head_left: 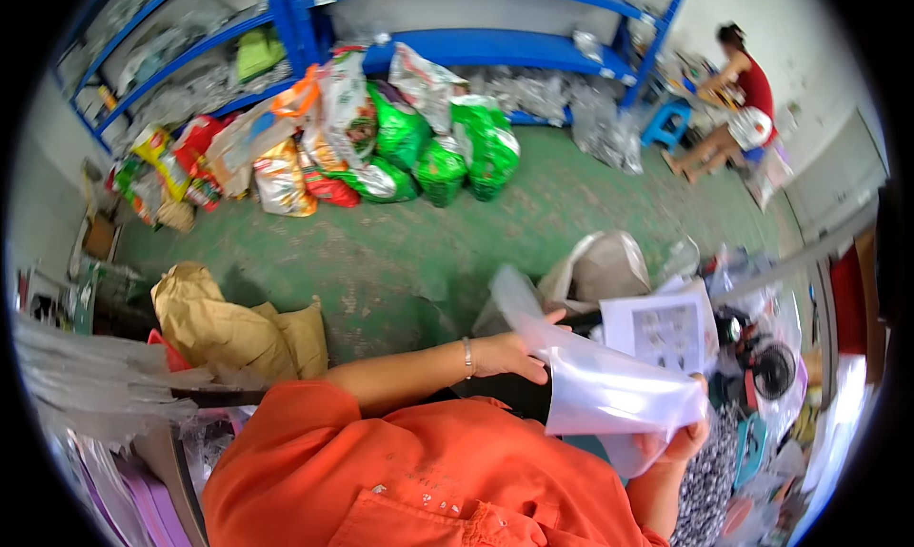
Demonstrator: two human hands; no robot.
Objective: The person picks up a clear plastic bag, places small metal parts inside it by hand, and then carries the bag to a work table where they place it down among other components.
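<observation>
A sheet of clear, glossy plastic (pixel 609 385) is bent over in front of my orange shirt, its upper left flap smeared by motion. My right hand (pixel 681 442) grips its lower right corner, the fingers partly seen through the film. At the sheet's left edge is my left hand (pixel 514 357), a bracelet on its wrist. Its thumb stands apart from the fingers, which reach behind the film and are partly hidden. Just beyond the sheet lies a white printed paper (pixel 657 333) with small pictures.
A pale open sack (pixel 600 271) stands beyond my hands. Right of me are a small black fan (pixel 771 371) and a teal basket (pixel 750 449). Brown paper sacks (pixel 228 323) lie at left. Filled bags (pixel 400 133) line blue shelving (pixel 457 47). A person (pixel 747 95) sits far right.
</observation>
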